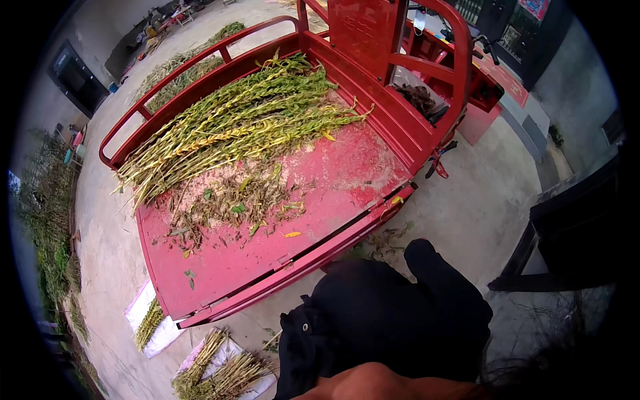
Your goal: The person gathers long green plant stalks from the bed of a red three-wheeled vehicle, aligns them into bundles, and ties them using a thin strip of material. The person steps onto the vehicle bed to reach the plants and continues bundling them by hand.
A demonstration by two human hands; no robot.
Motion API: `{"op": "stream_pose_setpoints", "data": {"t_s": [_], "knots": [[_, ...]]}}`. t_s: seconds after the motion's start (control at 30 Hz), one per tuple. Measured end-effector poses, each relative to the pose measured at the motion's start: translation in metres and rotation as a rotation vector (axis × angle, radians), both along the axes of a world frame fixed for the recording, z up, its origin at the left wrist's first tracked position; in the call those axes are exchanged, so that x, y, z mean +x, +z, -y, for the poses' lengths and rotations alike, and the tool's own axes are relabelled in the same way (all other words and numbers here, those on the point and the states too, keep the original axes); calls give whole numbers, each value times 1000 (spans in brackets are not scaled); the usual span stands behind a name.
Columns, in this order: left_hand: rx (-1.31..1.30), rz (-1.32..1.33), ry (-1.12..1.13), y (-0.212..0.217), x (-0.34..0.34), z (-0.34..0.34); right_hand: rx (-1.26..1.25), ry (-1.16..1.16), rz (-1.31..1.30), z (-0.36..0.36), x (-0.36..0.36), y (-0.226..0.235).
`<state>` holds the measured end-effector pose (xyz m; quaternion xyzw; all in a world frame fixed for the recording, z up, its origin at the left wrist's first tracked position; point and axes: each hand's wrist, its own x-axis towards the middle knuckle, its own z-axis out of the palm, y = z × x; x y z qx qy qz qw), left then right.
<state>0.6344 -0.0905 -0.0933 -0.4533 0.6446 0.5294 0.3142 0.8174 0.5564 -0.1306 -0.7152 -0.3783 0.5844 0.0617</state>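
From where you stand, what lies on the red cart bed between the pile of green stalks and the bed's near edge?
In the head view, loose leaf litter and pale chaff lie below the green stalks; closer to the near edge, the red bed is mostly bare.

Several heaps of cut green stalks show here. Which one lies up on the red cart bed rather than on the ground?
The large pile of green stalks across the cart bed. The smaller bundles lie on white sheets on the concrete below the tailgate.

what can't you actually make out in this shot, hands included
- Both hands: not in the head view; only a bare forearm shows, cut off by the lower edge, so what the fingers hold is unknown.
- Stalk bundles on white sheets: partly cut off by the lower edge.
- Front of the red cart: hidden behind its upright panel.
- Dark heap by the seat: too small to identify.
- Left-edge plants: blurred by the fisheye rim.
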Motion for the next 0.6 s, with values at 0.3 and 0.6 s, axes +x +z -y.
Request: {"op": "stream_pose_setpoints", "data": {"t_s": [0.3,0.6], "knots": [[30,-10,-197,-17,-34,-65,191,-636,138,-41,180,33],[12,-43,-237,-14,-25,-210,876,-375,-387,-341,29,208]]}}
